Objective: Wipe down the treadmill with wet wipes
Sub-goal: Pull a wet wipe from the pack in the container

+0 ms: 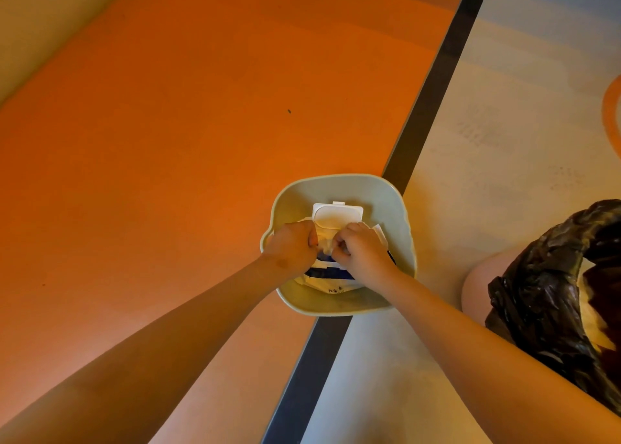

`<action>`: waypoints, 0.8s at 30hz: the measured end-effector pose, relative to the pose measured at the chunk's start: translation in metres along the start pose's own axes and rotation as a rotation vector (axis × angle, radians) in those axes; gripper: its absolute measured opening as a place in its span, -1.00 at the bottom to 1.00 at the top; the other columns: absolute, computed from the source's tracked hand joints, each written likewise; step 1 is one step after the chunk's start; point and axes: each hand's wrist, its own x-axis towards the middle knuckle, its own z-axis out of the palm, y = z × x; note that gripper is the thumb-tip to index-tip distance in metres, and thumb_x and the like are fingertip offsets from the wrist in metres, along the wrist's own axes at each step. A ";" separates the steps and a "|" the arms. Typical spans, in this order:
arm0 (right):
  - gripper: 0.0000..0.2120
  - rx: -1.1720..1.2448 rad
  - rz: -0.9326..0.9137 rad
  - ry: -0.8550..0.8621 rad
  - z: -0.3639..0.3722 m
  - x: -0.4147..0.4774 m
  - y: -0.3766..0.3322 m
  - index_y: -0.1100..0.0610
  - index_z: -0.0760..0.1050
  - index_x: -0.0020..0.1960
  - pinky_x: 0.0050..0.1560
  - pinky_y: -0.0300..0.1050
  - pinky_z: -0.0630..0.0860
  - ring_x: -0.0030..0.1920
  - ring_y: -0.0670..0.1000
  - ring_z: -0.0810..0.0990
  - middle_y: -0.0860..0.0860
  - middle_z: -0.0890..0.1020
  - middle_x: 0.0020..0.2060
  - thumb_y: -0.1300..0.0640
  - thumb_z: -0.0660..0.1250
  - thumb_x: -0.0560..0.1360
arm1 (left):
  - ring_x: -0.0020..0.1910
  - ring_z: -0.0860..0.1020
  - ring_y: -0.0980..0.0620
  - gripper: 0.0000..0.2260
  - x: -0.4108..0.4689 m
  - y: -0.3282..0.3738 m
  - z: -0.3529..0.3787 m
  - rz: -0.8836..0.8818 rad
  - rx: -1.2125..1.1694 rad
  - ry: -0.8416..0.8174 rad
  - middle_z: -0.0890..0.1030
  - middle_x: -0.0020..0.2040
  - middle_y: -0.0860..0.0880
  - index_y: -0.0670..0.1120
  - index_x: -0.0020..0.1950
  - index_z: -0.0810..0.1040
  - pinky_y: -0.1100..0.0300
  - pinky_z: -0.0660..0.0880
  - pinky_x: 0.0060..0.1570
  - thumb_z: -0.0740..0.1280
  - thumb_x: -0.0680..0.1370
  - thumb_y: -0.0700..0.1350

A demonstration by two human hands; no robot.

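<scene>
Both arms extended; left hand (pixel 293 246) and right hand (pixel 362 252), fingers curled, pinch a wipe (pixel 324 244) between them, above the open pack (pixel 331 281) in a basin (pixel 336 182).

Print on the wipes pack (pixel 331 284) — too small to read.

A single head-worn view looks steeply down at the orange floor (pixel 168 141). At arm's reach, just below the frame's centre, the left hand (pixel 291 247) and right hand (pixel 361 250) meet over a pack of wipes (pixel 337 216) in a bowl (pixel 339 183). The right edge crops a black bag (pixel 544 292).
</scene>
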 end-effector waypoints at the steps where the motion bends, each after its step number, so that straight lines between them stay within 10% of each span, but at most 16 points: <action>1: -0.82 0.061 0.020 -0.014 -0.003 0.000 -0.001 0.17 0.55 -0.21 -0.15 -0.13 0.46 -0.22 0.01 0.50 0.03 0.53 -0.29 0.15 0.30 0.55 | -0.18 0.43 -0.01 -0.85 0.000 0.000 0.001 0.005 0.005 0.007 0.52 -0.15 -0.07 -0.08 -0.17 0.41 0.27 0.39 -0.20 0.23 0.58 -0.28; 11: -0.81 0.647 0.378 -0.172 -0.027 -0.009 -0.007 0.06 0.48 -0.01 0.04 -0.20 0.37 -0.05 -0.06 0.46 -0.01 0.51 -0.11 0.07 0.12 0.66 | -0.13 0.51 -0.03 -0.79 -0.003 0.001 0.004 0.007 0.074 0.065 0.60 -0.04 -0.13 -0.04 -0.20 0.38 0.23 0.48 -0.11 0.21 0.62 -0.23; 17: -0.79 0.872 0.626 -0.075 -0.034 -0.009 -0.005 0.02 0.38 -0.19 -0.11 -0.20 0.39 -0.08 0.02 0.46 0.02 0.51 -0.17 0.00 0.17 0.60 | -0.09 0.50 0.02 -0.83 -0.006 0.005 0.007 0.017 0.117 0.118 0.55 -0.02 -0.03 -0.03 -0.13 0.37 0.20 0.52 0.05 0.16 0.66 -0.17; 24: -0.87 1.583 0.746 0.121 -0.040 -0.003 0.000 0.18 0.44 -0.10 0.22 0.02 0.47 0.00 0.05 0.57 0.07 0.56 -0.13 0.20 0.19 0.60 | -0.06 0.50 0.02 -0.85 -0.008 0.005 0.008 0.031 0.175 0.067 0.60 0.04 -0.10 -0.05 -0.11 0.39 0.19 0.53 0.10 0.16 0.66 -0.16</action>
